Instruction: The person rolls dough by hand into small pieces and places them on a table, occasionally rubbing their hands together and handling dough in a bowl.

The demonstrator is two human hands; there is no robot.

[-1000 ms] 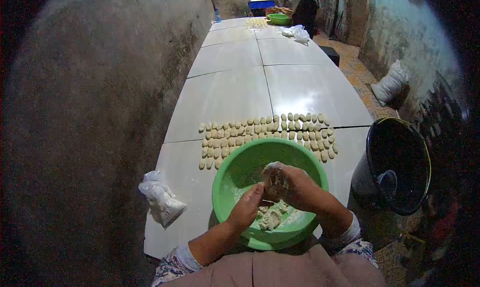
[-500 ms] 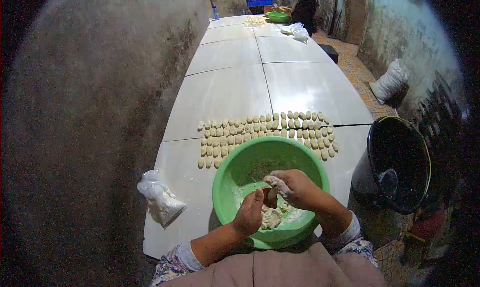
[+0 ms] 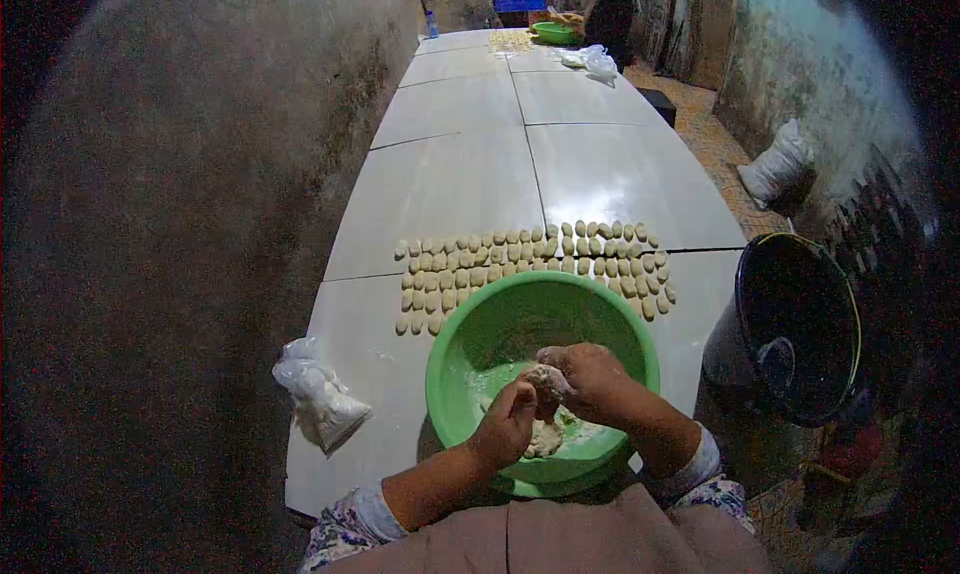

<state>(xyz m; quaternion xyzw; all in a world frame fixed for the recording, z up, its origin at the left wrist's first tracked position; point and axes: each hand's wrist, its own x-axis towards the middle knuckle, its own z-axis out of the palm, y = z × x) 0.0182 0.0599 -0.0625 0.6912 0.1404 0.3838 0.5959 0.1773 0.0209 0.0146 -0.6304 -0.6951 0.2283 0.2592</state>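
Observation:
Over a green basin (image 3: 450, 384), my left hand (image 3: 506, 426) and my right hand (image 3: 588, 379) meet at a floury lump of dough (image 3: 548, 379). The fingers of both are curled against this lump. More pale dough (image 3: 543, 439) and loose flour lie in the basin beneath them. Just beyond the basin, many small oval dough pieces (image 3: 480, 257) are laid out in rows on the white tiled table (image 3: 440, 189).
A plastic bag of white powder (image 3: 322, 399) sits at the table's left edge. At the right stands a black bucket (image 3: 740, 334). A white sack (image 3: 778, 164) leans by the right wall. Far off are another green basin (image 3: 556, 34), a blue crate (image 3: 519, 4) and a person in dark clothing (image 3: 608, 22).
My hands have come closer together, with my right hand shifted slightly down. The dough that showed at my right fingertips is now between both hands.

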